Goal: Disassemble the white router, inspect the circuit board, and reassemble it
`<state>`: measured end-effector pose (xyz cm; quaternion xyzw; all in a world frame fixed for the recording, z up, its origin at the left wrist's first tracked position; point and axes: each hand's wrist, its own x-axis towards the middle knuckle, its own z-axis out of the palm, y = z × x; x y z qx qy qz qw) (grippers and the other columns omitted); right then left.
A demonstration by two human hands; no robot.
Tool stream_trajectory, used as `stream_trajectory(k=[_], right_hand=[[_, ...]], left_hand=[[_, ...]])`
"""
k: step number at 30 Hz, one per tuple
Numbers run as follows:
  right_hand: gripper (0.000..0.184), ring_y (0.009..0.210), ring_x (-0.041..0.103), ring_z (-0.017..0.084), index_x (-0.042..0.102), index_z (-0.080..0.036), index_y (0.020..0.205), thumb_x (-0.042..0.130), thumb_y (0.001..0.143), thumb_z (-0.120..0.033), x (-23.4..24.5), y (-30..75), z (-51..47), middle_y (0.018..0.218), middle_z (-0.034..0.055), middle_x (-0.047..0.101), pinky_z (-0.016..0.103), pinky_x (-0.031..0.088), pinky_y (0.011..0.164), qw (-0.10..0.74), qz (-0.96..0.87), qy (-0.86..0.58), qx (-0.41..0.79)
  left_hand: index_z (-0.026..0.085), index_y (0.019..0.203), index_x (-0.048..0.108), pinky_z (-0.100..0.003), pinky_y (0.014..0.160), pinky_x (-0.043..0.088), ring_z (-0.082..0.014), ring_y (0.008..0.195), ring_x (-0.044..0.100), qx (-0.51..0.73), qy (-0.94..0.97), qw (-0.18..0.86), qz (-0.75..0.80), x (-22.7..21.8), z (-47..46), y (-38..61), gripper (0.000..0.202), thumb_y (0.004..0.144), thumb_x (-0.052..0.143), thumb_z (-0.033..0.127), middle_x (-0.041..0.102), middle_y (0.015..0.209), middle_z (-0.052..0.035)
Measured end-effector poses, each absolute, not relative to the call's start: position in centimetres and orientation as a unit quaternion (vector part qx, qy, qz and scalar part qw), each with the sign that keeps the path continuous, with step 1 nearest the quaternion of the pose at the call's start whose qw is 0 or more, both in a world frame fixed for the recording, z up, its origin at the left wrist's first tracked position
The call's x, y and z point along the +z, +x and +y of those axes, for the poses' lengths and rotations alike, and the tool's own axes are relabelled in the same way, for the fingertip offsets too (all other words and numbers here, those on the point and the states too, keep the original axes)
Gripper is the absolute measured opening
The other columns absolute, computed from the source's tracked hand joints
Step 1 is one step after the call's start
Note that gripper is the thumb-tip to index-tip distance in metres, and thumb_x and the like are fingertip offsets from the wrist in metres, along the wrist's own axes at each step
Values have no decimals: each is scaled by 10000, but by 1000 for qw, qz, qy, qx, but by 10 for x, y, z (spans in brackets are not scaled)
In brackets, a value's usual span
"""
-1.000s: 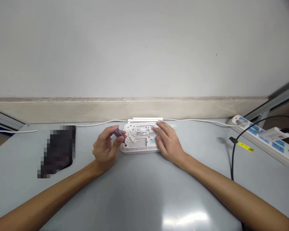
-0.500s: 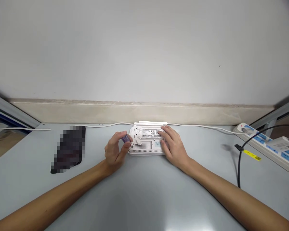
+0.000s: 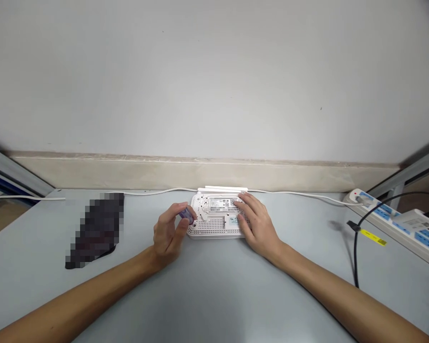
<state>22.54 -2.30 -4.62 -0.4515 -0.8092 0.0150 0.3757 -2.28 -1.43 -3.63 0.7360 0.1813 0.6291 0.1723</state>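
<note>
A white router (image 3: 209, 232) lies on the table with its vented, labelled underside up; a white antenna (image 3: 226, 189) runs along its far edge. My left hand (image 3: 168, 233) is closed at the router's left end, thumb and fingers pinching a small purple see-through tool (image 3: 187, 214) that looks like a short screwdriver handle. The tool's tip is hidden, close to a round hole at the near left corner. My right hand (image 3: 259, 220) rests open on the right end of the router, fingers spread over the label and vents and covering that end.
A dark pixelated object (image 3: 96, 228) lies at left. White cable (image 3: 157, 192) runs along the wall base behind the router. On the right stand a white power strip (image 3: 389, 216) with blue sockets, a plugged-in white adapter (image 3: 416, 221), and a black cable (image 3: 355, 257) with a yellow tag.
The whole view has shifted slightly, so the table's things sit a little lower in the picture. Both hands keep their places on the router, with the purple tool still in the left.
</note>
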Motion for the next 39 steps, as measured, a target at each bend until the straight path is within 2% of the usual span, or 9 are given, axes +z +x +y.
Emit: stream_trajectory(k=[27, 39], right_hand=[[355, 1349, 382, 275, 531, -208, 1278, 410, 945, -242, -49, 225, -22, 1372, 120, 506, 525, 388, 1070, 384, -808, -446, 2], [342, 1337, 391, 274, 553, -168, 1256, 423, 946, -229, -45, 225, -24, 1360, 131, 511, 499, 390, 1074, 382, -809, -446, 2]], left_hand=[[277, 1337, 469, -305, 582, 516, -153, 734, 601, 639, 720, 187, 196, -32, -17, -21, 419, 936, 463, 153, 611, 854, -38], [216, 1355, 451, -291, 619, 513, -148, 774, 608, 630, 733, 186, 174, -31, -19, -24, 418, 948, 436, 119, 624, 904, -56]])
